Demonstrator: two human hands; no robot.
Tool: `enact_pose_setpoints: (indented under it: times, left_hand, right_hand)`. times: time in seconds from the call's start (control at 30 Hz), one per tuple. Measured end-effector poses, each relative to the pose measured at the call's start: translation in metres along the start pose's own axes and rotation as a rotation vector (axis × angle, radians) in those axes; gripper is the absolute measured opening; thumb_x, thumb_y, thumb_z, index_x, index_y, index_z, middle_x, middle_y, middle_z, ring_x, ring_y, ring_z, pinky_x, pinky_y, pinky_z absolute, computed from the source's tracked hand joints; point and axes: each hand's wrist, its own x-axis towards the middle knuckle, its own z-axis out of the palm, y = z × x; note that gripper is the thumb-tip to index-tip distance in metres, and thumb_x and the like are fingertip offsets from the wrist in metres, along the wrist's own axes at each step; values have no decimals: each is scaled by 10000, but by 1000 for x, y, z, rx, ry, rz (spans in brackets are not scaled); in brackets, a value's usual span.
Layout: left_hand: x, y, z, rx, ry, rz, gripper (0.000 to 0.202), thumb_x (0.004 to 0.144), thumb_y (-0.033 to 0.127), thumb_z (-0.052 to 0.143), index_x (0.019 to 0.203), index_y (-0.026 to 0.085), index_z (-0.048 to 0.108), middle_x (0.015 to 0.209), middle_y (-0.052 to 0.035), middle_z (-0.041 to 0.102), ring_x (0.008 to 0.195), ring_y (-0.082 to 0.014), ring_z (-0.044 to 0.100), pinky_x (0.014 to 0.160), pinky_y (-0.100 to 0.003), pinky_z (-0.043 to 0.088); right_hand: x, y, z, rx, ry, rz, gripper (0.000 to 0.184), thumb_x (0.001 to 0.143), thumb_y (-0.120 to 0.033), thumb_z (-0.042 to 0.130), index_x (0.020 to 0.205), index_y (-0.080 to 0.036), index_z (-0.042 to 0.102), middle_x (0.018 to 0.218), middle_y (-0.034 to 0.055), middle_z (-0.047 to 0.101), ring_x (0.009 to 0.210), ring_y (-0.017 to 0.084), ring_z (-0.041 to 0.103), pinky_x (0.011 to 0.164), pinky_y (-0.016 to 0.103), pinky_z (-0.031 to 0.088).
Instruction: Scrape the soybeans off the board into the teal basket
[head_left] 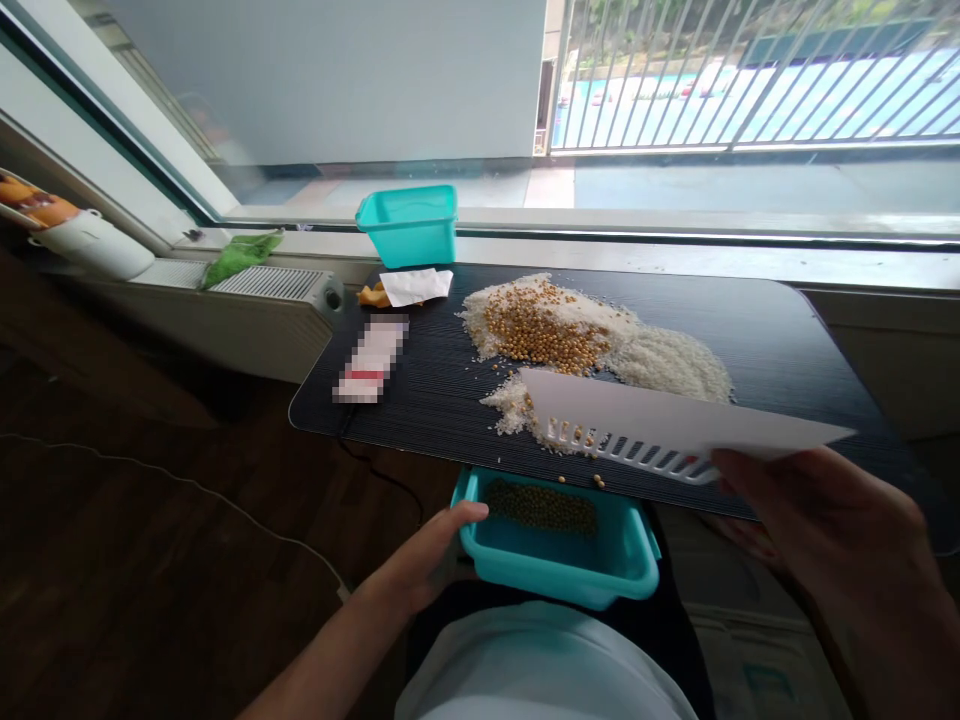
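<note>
My right hand [810, 510] grips a white slotted plastic piece [645, 410] by its right end. Its slotted lower edge lies over a small heap of rice [512, 404] mixed with yellow beans near the table's front edge. Below that edge, at my lap, is a teal plastic container [555, 565] with small dark green beans [540, 507] inside. My left hand [431, 555] is closed around its left rim, thumb on top. Behind the slotted piece spreads a larger pile of rice [675, 365] with yellow soybeans [540, 335] on its left part. A few soybeans [598, 481] lie loose at the edge.
A second teal container [412, 225] stands by the window. In front of it are a white paper [417, 287] and a pixelated flat object [373, 358] on the dark table [420, 400]. A radiator [262, 290] with a green cloth [241, 258] is at left.
</note>
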Motion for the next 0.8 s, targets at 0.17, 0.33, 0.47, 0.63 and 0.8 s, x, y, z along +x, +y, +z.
enact_pose_setpoints:
  times: [0.17, 0.33, 0.47, 0.63, 0.8]
  left_hand:
    - [7, -10, 36, -28, -59, -73, 471, 673, 406, 719, 1057, 156, 610, 972, -89, 712, 923, -261, 655, 834, -394, 520]
    - [11, -14, 50, -31, -69, -135, 591, 660, 409, 730, 1167, 145, 583, 979, -93, 706, 928, -259, 650, 871, -408, 501]
    - [8, -13, 48, -25, -73, -125, 577, 670, 422, 725, 1158, 149, 583, 1058, -121, 711, 934, -269, 656, 861, -400, 503]
    - [3, -11, 45, -47, -73, -104, 519, 695, 408, 713, 1123, 147, 580, 1104, -141, 706, 999, -295, 654, 874, -399, 502]
    - [2, -12, 40, -69, -70, -83, 498, 729, 386, 706, 1147, 144, 585, 1088, -136, 711, 984, -290, 665, 886, -407, 504]
  right_hand:
    - [-7, 37, -42, -114, -42, 210, 339, 575, -496, 734, 821, -264, 753, 760, 21, 777, 743, 296, 734, 672, 383, 589]
    - [-18, 53, -46, -87, -44, 283, 372, 598, -527, 706, 845, -254, 761, 775, 40, 779, 772, 326, 734, 683, 426, 589]
    - [-26, 45, -35, 15, -66, 255, 357, 623, -525, 706, 832, -243, 769, 749, 37, 773, 750, 294, 728, 704, 393, 590]
    - [-26, 33, -25, 100, -37, 217, 322, 641, -490, 744, 841, -241, 779, 741, 39, 770, 698, 272, 717, 666, 372, 591]
    - [-21, 28, -4, 240, -95, 176, 268, 684, -447, 753, 849, -235, 768, 785, 28, 772, 710, 244, 708, 713, 374, 600]
